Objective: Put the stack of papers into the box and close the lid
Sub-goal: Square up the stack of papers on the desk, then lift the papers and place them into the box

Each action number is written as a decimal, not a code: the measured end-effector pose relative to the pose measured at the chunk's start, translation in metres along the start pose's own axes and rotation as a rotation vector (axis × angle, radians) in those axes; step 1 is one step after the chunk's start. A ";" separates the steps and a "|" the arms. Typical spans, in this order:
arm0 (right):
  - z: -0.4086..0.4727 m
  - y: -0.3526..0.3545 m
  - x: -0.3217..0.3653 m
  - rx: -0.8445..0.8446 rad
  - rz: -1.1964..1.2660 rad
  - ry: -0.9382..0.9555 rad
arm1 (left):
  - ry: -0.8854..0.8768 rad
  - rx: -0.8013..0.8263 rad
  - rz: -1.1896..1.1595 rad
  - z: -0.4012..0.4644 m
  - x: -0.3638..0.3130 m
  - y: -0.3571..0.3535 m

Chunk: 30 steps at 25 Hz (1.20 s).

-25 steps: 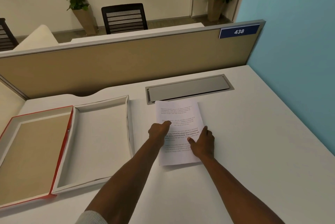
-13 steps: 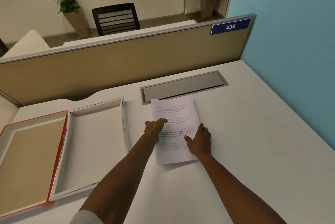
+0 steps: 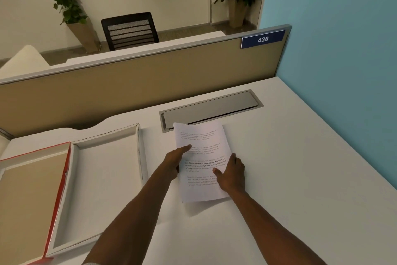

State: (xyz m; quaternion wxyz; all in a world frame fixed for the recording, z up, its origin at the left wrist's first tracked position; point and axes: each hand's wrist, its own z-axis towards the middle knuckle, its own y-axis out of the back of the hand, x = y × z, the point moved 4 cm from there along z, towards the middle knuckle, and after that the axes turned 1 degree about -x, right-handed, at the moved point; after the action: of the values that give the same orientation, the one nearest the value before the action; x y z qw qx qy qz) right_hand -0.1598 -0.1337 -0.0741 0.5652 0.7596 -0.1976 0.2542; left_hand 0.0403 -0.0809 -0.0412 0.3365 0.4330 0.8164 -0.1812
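A stack of printed white papers [image 3: 200, 142] is at the middle of the white desk, its near end raised a little with a shadow beneath. My left hand [image 3: 175, 158] grips its left edge, thumb on top. My right hand [image 3: 231, 171] holds its right edge, thumb on the page. To the left lies the open white box [image 3: 141, 148], a shallow empty tray. Hinged on its left is the lid [image 3: 34, 178], red-edged with a tan inside, lying flat and open.
A grey metal cable flap [image 3: 209, 108] is set into the desk just behind the papers. A tan partition [image 3: 129, 84] with a blue "438" tag [image 3: 262, 39] closes the back. A blue wall [image 3: 343, 60] runs along the right. A black chair [image 3: 130, 30] stands beyond.
Both hands have slid from the top of the page out to its side edges and taken hold. The stack's near end has come slightly off the desk.
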 end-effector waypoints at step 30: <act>-0.018 0.068 0.041 -0.049 0.783 0.368 | -0.835 -0.086 0.232 -0.093 0.000 0.010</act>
State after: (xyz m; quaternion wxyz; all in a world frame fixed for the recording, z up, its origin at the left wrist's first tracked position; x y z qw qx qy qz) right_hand -0.1703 -0.1364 0.0070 0.4699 0.5557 -0.3725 0.5759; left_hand 0.0118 -0.0210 0.0249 0.6735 0.3971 0.5631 -0.2675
